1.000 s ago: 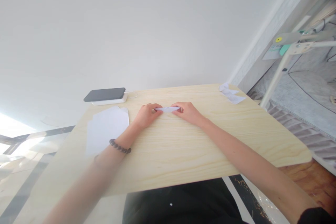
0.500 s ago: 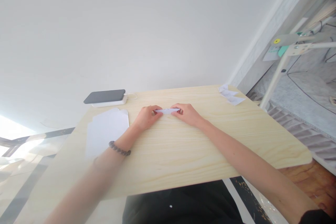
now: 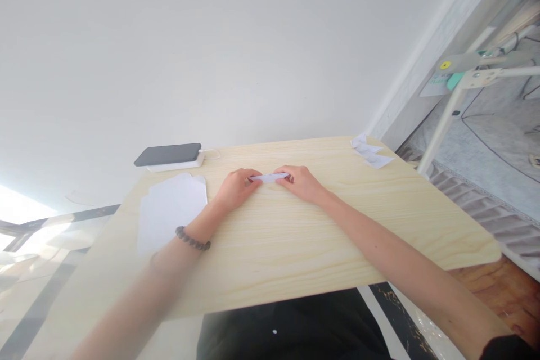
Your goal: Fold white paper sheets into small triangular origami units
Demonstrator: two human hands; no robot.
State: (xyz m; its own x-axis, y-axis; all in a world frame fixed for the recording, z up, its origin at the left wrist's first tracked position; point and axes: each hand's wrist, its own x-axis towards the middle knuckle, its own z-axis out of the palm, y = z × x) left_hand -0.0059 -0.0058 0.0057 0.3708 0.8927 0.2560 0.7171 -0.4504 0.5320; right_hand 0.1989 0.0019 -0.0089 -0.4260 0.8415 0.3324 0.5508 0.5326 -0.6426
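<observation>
A small folded piece of white paper [image 3: 269,178] is held between my two hands near the middle of the table. My left hand [image 3: 239,188] pinches its left end between thumb and fingers, with a dark beaded bracelet on the wrist. At the opposite end, my right hand [image 3: 302,183] grips the paper the same way. Both ends of the paper are partly covered by fingers. Left of my left hand lie white paper sheets [image 3: 172,202], overlapping each other.
Toward the back left of the wooden table [image 3: 278,259], a dark phone [image 3: 169,154] rests on a white block [image 3: 179,165] with a cable. Several folded paper pieces [image 3: 371,152] lie at the back right corner. A white metal frame [image 3: 447,118] stands beyond the right edge.
</observation>
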